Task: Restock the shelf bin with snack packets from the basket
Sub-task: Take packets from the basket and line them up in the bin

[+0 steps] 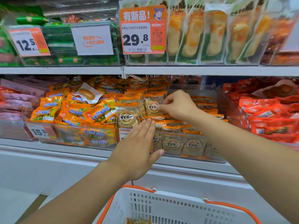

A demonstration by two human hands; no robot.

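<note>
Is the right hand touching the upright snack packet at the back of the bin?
Touching. The head view shows the right hand with thumb and fingers pinching the upright snack packet over its label.

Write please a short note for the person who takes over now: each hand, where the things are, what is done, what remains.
Right hand: pinches an upright snack packet in the shelf bin.
Left hand: open, flat, fingertips against the front packets.
Basket: below the shelf; at least one packet inside.
Done: bin's left and front hold packets.
Left: fill the emptier right rear, then empty the basket.
</note>
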